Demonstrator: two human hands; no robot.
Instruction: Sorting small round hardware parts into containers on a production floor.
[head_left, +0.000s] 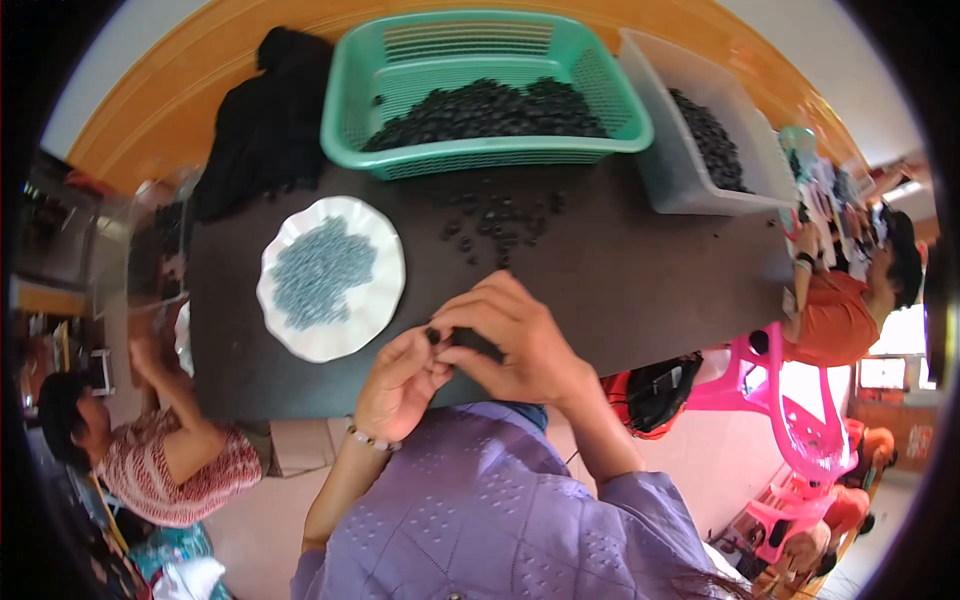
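Observation:
Near the front edge of the dark table, my two hands meet. My left hand [398,385], with a beaded bracelet at its wrist, pinches a small round black piece [433,336] between thumb and fingers. From the right, my right hand [515,335] curls in, its thumb and forefinger tips closed right beside that piece; whether something tiny is between them is too small to see. Left of my hands lies a white wavy-edged plate [385,295] heaped with small grey-blue pieces [325,270]. Just beyond my hands, loose black pieces [500,220] are scattered on the table [640,280].
A green plastic basket [490,160] of black pieces stands at the far side. Beside it are a translucent bin [690,200] with more and a black cloth [265,130]. People sit at left and right; a pink chair [800,420] is at the right.

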